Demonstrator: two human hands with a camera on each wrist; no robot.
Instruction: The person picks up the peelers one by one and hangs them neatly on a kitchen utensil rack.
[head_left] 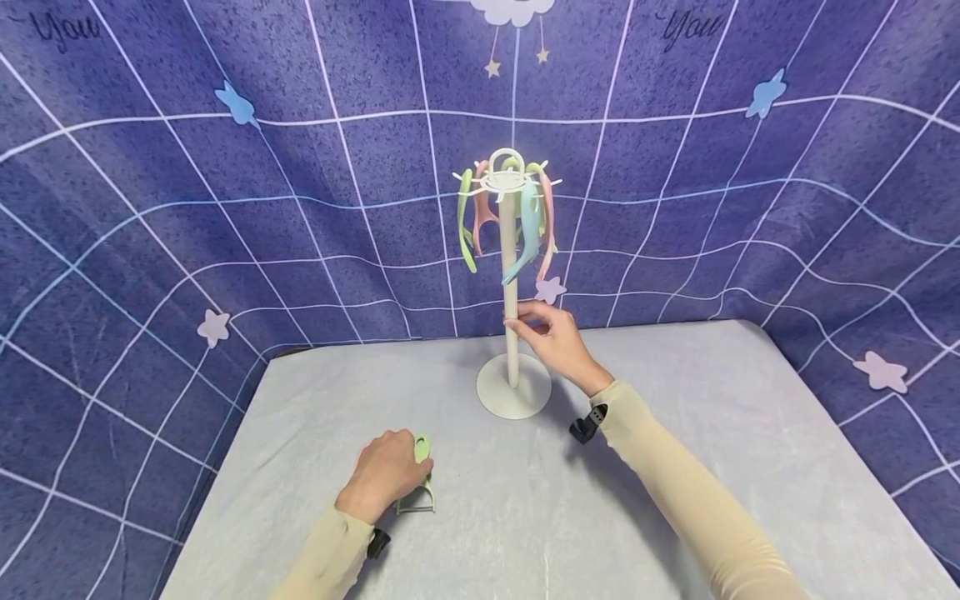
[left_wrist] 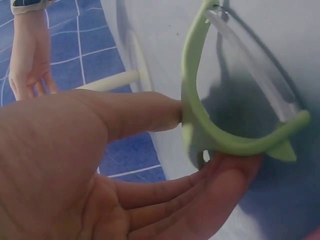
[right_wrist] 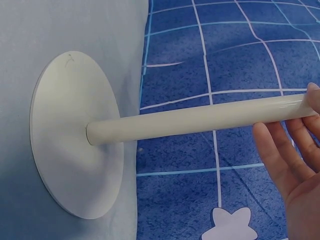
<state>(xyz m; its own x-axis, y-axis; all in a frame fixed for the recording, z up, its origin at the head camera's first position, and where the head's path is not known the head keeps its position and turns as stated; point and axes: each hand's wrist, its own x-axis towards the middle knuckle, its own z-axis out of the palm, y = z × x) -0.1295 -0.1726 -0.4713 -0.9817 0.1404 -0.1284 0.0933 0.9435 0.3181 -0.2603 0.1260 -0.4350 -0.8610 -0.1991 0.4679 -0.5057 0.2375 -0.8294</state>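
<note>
My left hand (head_left: 388,468) pinches a light green Y-shaped peeler (left_wrist: 239,144) between thumb and fingers, low over the left part of the table. Its metal blade (left_wrist: 255,67) faces away from the palm in the left wrist view. With thumb and fingertips, my right hand (head_left: 553,340) grips the pole of a white hanging stand (head_left: 512,360) at about mid-height. The stand is upright on its round base (right_wrist: 75,170). From the hooks at its top hang several pastel utensils, among them a blue one (head_left: 529,221), a pink one (head_left: 480,221) and a green one (head_left: 464,221).
A grey-white cloth covers the table (head_left: 637,500). Behind it and at both sides hangs a blue curtain (head_left: 360,208) with white grid lines and stars. A sliver of something pink (left_wrist: 314,236) shows at the lower corner of the left wrist view.
</note>
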